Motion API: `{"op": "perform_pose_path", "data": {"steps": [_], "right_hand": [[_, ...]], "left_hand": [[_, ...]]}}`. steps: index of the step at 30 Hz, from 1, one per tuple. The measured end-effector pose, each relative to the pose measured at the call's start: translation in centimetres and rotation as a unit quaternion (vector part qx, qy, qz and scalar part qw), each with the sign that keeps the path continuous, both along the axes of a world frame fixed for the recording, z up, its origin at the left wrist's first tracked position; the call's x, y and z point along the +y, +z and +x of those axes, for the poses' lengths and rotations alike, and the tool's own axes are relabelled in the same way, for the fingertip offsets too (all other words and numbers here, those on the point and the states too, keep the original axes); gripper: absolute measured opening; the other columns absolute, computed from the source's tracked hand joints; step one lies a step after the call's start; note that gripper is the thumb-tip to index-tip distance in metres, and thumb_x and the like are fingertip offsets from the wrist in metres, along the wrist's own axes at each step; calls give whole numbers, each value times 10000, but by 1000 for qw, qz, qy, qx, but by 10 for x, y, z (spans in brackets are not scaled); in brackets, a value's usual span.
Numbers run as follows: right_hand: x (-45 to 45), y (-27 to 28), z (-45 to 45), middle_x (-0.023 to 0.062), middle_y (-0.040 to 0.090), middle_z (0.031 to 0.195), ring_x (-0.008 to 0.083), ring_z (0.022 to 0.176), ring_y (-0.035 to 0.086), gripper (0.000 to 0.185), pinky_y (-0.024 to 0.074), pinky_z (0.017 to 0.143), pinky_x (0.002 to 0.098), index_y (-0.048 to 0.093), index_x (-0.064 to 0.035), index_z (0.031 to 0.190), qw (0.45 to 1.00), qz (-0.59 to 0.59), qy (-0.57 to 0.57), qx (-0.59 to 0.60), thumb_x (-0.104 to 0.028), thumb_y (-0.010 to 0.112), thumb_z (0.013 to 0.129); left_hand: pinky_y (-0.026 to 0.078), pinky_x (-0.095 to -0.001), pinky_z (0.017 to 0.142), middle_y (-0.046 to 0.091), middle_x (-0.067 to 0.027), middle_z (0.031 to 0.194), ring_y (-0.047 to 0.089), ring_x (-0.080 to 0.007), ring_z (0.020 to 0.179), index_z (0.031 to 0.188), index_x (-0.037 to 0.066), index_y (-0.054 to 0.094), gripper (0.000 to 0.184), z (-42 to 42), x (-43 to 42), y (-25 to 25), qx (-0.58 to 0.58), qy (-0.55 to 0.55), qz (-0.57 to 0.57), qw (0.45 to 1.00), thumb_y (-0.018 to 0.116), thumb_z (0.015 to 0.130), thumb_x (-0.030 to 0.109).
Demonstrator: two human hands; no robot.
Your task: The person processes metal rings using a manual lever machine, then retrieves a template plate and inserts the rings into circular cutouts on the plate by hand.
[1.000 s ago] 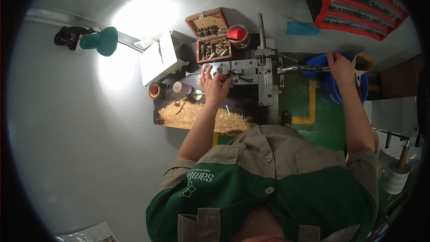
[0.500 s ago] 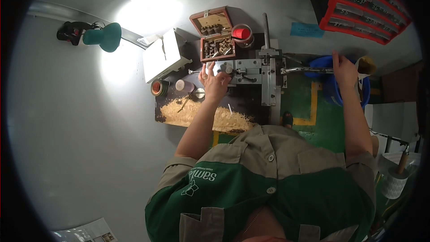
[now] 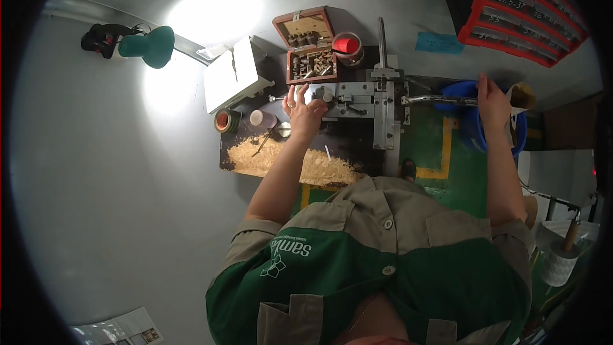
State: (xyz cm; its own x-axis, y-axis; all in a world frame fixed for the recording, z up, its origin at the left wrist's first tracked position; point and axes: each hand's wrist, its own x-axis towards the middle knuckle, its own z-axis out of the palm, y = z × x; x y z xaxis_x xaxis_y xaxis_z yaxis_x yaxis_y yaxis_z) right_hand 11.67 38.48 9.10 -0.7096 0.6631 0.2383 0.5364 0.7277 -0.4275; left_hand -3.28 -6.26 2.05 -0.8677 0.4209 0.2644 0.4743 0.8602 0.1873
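My left hand (image 3: 304,114) rests at the left end of a metal bench fixture (image 3: 357,97), its fingers bent and spread over the plate. The thumb lies beside a round knob (image 3: 327,94); no held piece is visible under the fingertips. Off to the right, my right hand (image 3: 493,105) is closed around the end of a long metal lever (image 3: 440,99) that runs out from the fixture's upright slide (image 3: 384,115). The palm hides the lever's tip.
Behind the fixture stands an open wooden box (image 3: 311,64) of small metal parts, beside a red-lidded jar (image 3: 347,48). Small containers (image 3: 227,120) sit left on the worn bench (image 3: 287,163). A blue bin (image 3: 476,131) is below my right hand; red-framed drawers (image 3: 523,13) hang upper right.
The view has shifted very slightly. Both hands keep practically the same places, the left on the fixture and the right on the lever.
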Motion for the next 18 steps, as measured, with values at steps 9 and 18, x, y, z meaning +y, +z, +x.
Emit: {"op": "perform_pose_path", "data": {"steps": [9,18], "right_hand": [[-2,22,-3,146,705,794,383,786,675,561,529,674,444,723,-124,964,998,-13,60,-5,-560,372,1012],[-1,10,1,150,718,840,369,828,688,587,539,695,452,730,-150,1030,999,-41,31,5,-596,349,1001]], "left_hand": [[131,-577,1137,484,-97,1429,266,-400,1432,874,264,760,141,6,2,-10,15,5,76,997,786,759,341],[144,-576,1126,523,-69,1373,275,-384,1424,843,292,752,94,0,-1,-6,14,0,40,999,772,751,304]]}}
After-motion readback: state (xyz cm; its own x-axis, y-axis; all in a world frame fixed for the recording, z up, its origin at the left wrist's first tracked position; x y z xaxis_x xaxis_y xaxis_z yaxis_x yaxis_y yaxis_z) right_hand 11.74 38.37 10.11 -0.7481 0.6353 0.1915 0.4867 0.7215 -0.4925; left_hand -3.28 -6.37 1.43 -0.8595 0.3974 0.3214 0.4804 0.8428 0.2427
